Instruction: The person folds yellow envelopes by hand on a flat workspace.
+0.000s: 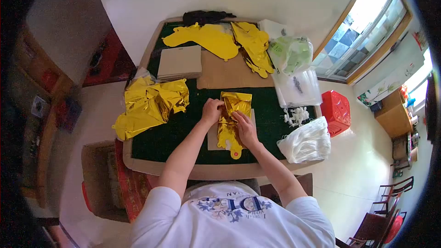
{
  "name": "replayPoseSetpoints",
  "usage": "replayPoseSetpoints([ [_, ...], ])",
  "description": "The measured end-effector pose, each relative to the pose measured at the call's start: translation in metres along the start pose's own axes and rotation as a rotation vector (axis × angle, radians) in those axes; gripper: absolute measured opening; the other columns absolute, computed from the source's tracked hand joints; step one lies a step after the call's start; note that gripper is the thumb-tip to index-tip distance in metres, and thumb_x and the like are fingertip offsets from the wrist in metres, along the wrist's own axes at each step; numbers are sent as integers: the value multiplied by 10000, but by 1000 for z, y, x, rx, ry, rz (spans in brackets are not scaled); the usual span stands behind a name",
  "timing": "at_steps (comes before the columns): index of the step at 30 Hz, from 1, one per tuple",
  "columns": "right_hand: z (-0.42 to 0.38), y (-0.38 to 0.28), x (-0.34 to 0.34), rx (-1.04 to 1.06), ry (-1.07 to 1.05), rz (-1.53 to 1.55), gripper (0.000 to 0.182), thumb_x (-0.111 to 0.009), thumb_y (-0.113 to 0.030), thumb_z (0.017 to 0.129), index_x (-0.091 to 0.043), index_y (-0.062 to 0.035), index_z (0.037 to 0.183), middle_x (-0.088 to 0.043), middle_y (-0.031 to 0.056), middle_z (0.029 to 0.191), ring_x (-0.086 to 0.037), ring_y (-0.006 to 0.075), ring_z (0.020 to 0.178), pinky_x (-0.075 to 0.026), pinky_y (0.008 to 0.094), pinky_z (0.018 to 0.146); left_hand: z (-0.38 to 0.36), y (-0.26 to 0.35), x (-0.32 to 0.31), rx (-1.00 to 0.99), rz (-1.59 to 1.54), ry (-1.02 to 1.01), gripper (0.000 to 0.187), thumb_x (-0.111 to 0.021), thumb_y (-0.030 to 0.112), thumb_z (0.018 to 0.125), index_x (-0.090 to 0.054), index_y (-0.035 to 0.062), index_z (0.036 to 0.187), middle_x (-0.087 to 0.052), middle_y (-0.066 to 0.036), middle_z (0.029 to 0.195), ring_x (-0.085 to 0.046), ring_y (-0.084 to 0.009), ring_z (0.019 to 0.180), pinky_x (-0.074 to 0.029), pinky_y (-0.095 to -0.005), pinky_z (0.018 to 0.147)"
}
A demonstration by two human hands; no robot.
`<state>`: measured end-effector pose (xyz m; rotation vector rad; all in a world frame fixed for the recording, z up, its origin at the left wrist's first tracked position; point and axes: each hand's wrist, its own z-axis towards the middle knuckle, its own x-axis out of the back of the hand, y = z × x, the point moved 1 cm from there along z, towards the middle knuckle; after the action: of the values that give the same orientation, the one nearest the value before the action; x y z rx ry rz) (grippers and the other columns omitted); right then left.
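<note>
A gold foil balloon (235, 103), flat and partly folded, lies in front of me on a beige cardboard sheet (212, 138). Its narrow lower end has a small tab with a red dot. My left hand (212, 111) is closed at the balloon's left edge, with its fingertips pinching the foil. Across the right side of the same balloon rests my right hand (246, 128), fingers stretched out over the shiny surface. To the left sits a crumpled pile of gold foil balloons (151, 105).
More gold foil balloons (206, 39) lie at the table's far side, near a stack of cardboard sheets (180, 63). On the right are clear plastic bags (298, 87), small white pieces (297, 116) and a white string bundle (305, 141). A red stool (336, 112) stands beside the table.
</note>
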<state>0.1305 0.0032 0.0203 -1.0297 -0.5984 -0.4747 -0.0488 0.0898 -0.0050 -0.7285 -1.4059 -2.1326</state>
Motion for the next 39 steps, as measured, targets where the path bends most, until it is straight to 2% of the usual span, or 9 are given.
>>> replayPoseSetpoints([
  [3,-1,2,-2,10,18,8,407,-486,26,884,-542,-73,1275,-522,195,1289,-513,376,1174,-432,406,986,11,-1,3,76,55,-194,262,-692,95,739,-702,96,1001,-627,-96,984,-543,-311,987,-465,-404,841],
  [7,-1,4,0,-6,37,51,407,-507,11,871,-546,-73,1267,-530,187,1276,-513,381,1167,-440,409,969,16,1,5,49,73,-253,284,-705,112,725,-700,100,1009,-611,-87,991,-527,-309,993,-441,-412,860],
  [12,-2,8,-3,12,77,55,380,-504,5,886,-555,-59,1258,-541,189,1267,-533,368,1151,-450,400,956,18,6,9,-21,233,-374,210,-687,268,822,-709,164,1003,-570,-68,1084,-508,-284,1056,-393,-458,912],
  [15,-2,8,-5,-4,93,64,366,-497,3,896,-563,-54,1251,-550,190,1260,-542,364,1141,-455,396,950,21,15,12,21,292,-460,211,-672,270,842,-704,172,1025,-553,-66,1126,-490,-275,1099,-376,-451,939],
  [25,-2,8,-4,-5,55,28,383,-491,8,896,-549,-59,1268,-543,181,1273,-532,366,1157,-449,399,959,7,19,-7,90,348,-294,232,-647,189,832,-643,92,1043,-573,-101,1140,-503,-298,1092,-386,-462,900],
  [27,-2,8,-4,-5,52,33,385,-490,7,897,-546,-63,1271,-542,181,1274,-531,366,1157,-447,401,961,-1,23,-12,95,194,14,249,-665,149,784,-606,74,1014,-569,-117,1076,-508,-312,1050,-389,-463,848],
  [30,-2,6,-4,-11,46,32,379,-494,-1,899,-551,-68,1267,-542,181,1274,-533,366,1153,-444,403,962,-5,23,-17,57,175,101,285,-675,113,743,-573,64,1005,-554,-114,989,-512,-321,984,-386,-465,808],
  [34,-1,6,-4,-1,71,57,334,-515,-18,901,-580,-61,1226,-548,180,1260,-538,365,1140,-448,402,954,-9,21,-12,-30,206,72,257,-677,102,718,-590,65,957,-524,-113,950,-504,-315,950,-384,-455,778],
  [39,0,-1,-1,27,27,-67,308,-551,-22,875,-611,-46,1176,-537,177,1278,-514,359,1176,-430,411,984,-21,29,7,-92,256,-78,171,-656,92,764,-665,57,931,-527,-118,1006,-504,-296,1006,-408,-436,858],
])
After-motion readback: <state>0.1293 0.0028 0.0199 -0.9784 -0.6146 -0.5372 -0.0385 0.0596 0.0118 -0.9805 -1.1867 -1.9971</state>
